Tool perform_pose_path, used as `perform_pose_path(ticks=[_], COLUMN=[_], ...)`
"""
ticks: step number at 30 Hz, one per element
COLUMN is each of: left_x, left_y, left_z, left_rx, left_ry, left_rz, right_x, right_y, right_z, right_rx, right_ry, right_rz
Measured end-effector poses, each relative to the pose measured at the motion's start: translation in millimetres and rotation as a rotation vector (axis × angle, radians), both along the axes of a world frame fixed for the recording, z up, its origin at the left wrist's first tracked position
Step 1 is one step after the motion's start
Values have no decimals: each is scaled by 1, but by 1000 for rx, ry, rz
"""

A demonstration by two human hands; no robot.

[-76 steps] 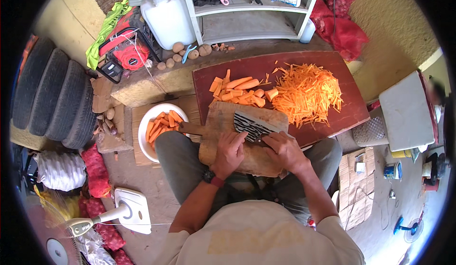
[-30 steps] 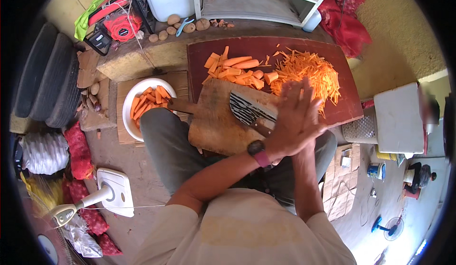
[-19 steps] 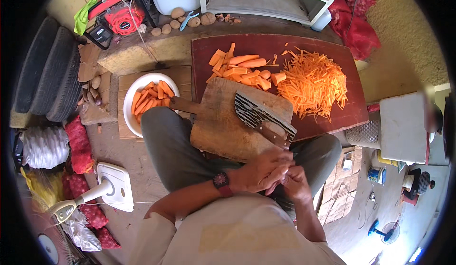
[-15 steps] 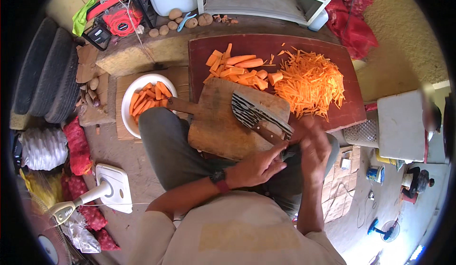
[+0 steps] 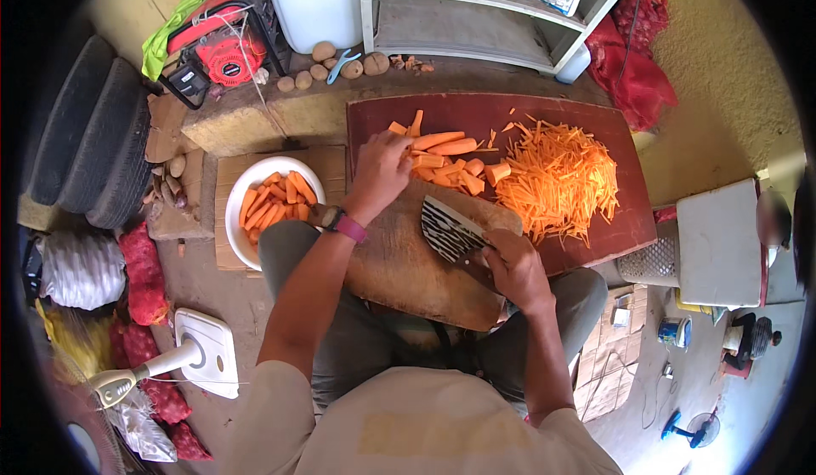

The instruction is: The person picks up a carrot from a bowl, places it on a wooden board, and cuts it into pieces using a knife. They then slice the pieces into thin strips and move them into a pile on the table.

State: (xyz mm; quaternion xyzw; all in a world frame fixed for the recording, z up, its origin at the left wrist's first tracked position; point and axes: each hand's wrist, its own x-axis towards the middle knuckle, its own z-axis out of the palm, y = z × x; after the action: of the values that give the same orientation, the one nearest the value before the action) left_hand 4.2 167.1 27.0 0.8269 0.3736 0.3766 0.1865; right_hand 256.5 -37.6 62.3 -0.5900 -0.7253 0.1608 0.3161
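Note:
My left hand (image 5: 380, 176) reaches over the wooden cutting board (image 5: 399, 258) to the near left side of a heap of peeled carrot chunks (image 5: 445, 142). Its fingers curl down onto a piece there; they partly hide what they grip. In my right hand (image 5: 518, 273) is the handle of a broad kitchen knife (image 5: 450, 230), whose black-and-white striped blade lies low over the board, pointing far left. The board rests across my lap and against a dark red tabletop (image 5: 476, 111). A tall mound of shredded carrot (image 5: 561, 182) sits right of the chunks.
A white basin (image 5: 236, 241) of carrots stands by my left knee. Behind the tabletop are potatoes (image 5: 375, 64), a light blue peeler (image 5: 343, 64) and a metal shelf (image 5: 476, 33). A white scale (image 5: 206, 352) and red net sacks (image 5: 143, 271) lie left. Far right, another person (image 5: 752, 339) sits.
My left hand has gone from beside the knife handle up to the carrot chunks. My right hand, earlier blurred and off the knife, now grips its handle. The blade has turned slightly.

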Motion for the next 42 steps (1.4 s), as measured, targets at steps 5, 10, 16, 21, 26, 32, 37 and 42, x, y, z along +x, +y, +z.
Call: perform_pose_path(ticks=[5,10,16,21,26,32,37,42], left_x=[11,21,44,59,59,39,9,-5], left_y=[9,36,52,58,46,10,-85,-158], left_z=[-9,-29,-34,-24,-7,41,51,39], left_rx=[23,66,90,19,26,-140,-143,-177], left_ry=[171,207,295,361,229,-122,-204,-182], left_rz=[97,102,77,34,23,44,45,31], right_x=[9,11,20,13,11,14,12,5], right_y=[-3,-7,-10,-15,-18,-24,-27,-24], right_z=[3,6,12,-1,12,30,12,14], right_rx=[-270,-287,-312,-322,-330,-316,-133,-116], right_ry=[-27,4,-47,-178,-165,-115,-207,-213], right_rz=[-14,3,194,172,114,10,9,-18])
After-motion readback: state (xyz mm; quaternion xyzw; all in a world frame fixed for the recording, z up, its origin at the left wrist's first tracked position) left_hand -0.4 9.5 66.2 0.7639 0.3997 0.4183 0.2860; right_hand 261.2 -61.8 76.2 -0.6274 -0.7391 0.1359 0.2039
